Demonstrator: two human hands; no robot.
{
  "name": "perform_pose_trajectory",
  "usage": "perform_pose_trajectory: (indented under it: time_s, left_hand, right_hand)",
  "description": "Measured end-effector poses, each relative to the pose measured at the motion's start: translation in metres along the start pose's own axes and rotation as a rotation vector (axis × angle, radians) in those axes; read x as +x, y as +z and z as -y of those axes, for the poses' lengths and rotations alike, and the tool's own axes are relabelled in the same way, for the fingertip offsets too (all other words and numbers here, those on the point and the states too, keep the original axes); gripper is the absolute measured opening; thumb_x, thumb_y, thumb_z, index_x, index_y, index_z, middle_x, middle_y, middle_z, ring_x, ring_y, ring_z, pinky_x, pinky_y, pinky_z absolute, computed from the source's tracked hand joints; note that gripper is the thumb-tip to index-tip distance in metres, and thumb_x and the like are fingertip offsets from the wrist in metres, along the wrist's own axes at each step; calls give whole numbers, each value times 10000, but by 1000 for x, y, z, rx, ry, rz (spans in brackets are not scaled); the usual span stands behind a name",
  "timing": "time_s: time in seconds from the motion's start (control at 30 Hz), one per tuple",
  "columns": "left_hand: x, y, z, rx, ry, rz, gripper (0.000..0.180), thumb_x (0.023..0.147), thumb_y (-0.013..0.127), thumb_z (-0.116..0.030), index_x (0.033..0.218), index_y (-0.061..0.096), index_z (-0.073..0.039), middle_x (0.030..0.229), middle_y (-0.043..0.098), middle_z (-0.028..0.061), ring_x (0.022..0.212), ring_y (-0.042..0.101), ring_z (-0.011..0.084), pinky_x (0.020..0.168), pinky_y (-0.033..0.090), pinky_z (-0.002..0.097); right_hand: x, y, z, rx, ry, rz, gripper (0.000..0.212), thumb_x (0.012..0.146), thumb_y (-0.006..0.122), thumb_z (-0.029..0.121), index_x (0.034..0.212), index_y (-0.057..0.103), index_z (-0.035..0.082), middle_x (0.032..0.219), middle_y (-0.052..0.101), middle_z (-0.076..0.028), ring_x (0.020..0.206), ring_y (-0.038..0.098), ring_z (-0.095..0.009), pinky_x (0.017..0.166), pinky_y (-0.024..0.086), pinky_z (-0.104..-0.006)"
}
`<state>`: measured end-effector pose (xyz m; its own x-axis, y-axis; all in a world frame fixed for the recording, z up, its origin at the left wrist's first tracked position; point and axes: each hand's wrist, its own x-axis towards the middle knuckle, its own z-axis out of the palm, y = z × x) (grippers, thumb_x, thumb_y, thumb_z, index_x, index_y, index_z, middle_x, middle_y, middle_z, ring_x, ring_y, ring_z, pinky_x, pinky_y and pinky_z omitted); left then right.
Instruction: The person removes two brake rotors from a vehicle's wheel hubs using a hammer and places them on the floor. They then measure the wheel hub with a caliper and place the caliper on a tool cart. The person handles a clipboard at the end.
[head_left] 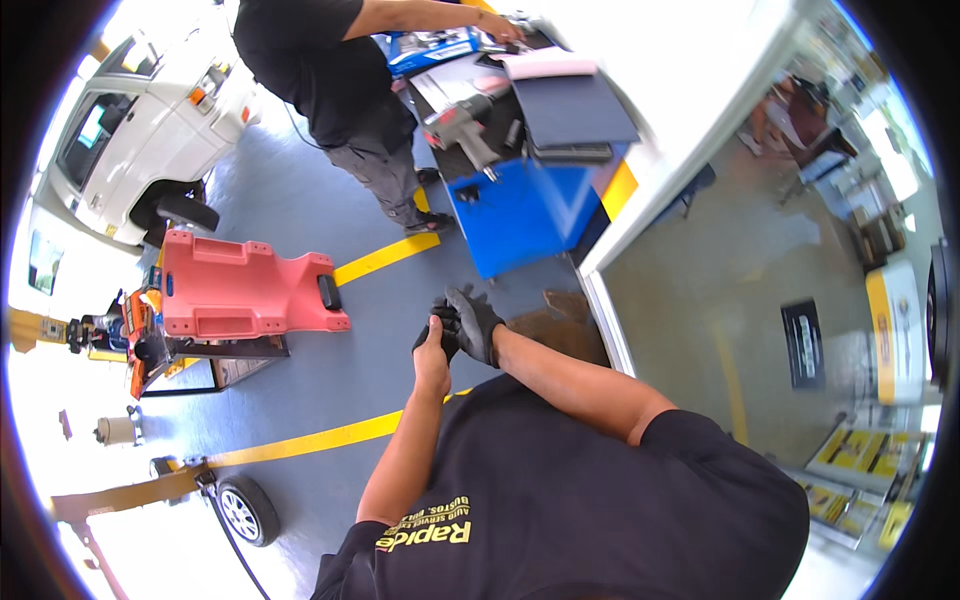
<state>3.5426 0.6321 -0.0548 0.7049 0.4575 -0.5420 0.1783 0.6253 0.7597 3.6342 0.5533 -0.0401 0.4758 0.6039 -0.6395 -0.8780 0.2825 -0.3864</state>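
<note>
A: We noted the surroundings first, largest down. A white vehicle [140, 130] stood at the far left, a blue workbench [520, 205] ahead with a co-worker [340, 80] leaning over it, and a red creeper board [245, 285] on the grey floor [300, 200] between yellow lines.

B: And the item in hand?

A: A dark work glove [472, 322]. We saw it already drawn over our right hand [475, 325], fingers spread fairly wide, in front of the chest above the floor. Our bare left hand [432, 362] was closed narrowly on dark material at the glove's cuff side; whether that was the cuff itself or a second glove [440, 325], we could not tell.

B: Handling properties?

A: We judged it light, soft and limp, with no risk of breakage. The fabric would fold and bunch rather than hold a shape. The palm looked coated, so probably grippy, not slippery.

B: Recommended hold?

A: We judged the cuff edge best: pinch there between thumb and forefinger, since the fingers collapse when pulled.
</note>
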Motion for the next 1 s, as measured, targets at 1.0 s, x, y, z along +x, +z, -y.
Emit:
perform_pose_trajectory:
  time_s: [1.0]
  left_hand:
    - [193, -252, -124, 189, -96, -1083, 566, 938, 656, -523, 1092, 743, 14, 1169, 709, 261, 1151, 660, 399, 970, 501, 457]
  right_hand:
    - [187, 222, -88, -1214, 232, 731, 628, 1046, 566, 335, 1592, 350, 113, 1575, 416, -55, 1366, 474, -186, 1064, 436, -314]
